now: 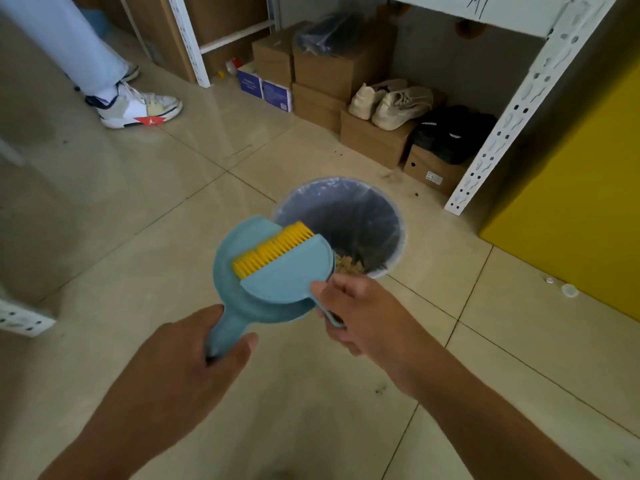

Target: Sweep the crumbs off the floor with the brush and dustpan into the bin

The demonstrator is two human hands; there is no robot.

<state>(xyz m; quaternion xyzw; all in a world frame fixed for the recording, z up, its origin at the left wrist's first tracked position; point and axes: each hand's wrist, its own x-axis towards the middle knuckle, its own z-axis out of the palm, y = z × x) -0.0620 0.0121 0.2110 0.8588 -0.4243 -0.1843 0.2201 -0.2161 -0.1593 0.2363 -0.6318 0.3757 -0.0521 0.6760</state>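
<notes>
- Over the bin's (398, 216) near-left rim: dustpan (235, 271), blue, lip toward the bin's mouth, presumably so its load slides in.
- Against the dustpan, left of the bin: brush (294, 268), yellow bristles laid on the pan, likely to push the last bits off.
- Nearer than the bin: left hand (194, 355), fingers curled round the dustpan's handle, carrying it.
- At the bin's near edge: right hand (356, 306), fingers pinching the brush's thin handle.
- Inside the bin, by its near wall: crumbs (349, 265), a tan heap.
- Beyond the bin, toward the shelf post (502, 126): dark specks (415, 194), seemingly unswept.
</notes>
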